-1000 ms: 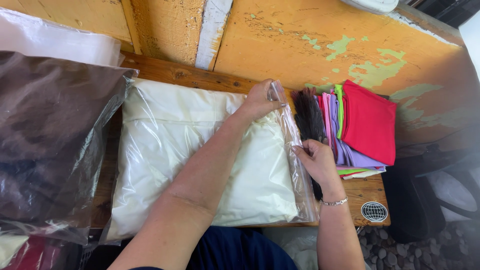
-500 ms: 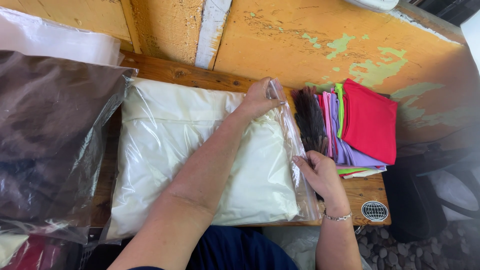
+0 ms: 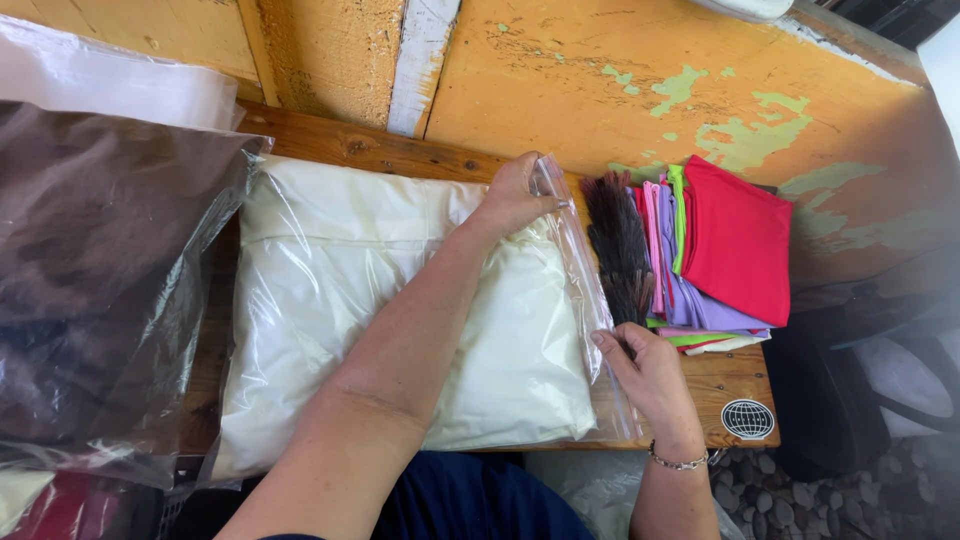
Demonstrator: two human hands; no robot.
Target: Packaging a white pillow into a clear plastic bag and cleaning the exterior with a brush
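The left forearm reaches diagonally forward and to the right, wrist bent, with the left hand point(image 3: 517, 197) palm down and its fingertips pinched together. The right hand point(image 3: 647, 372) sits nearer the body, fingers curled, thumb and forefinger pressed closed. A bracelet circles the right wrist.

- Wooden surface point(image 3: 735, 378) runs along an orange wall, round sticker at its front right corner.
- On it: clear bag with cream fabric point(image 3: 400, 320), dark feather duster point(image 3: 618, 245), stack of coloured cloths point(image 3: 725, 250), red on top.
- Dark bagged bundle point(image 3: 100, 270) overlaps the left end.
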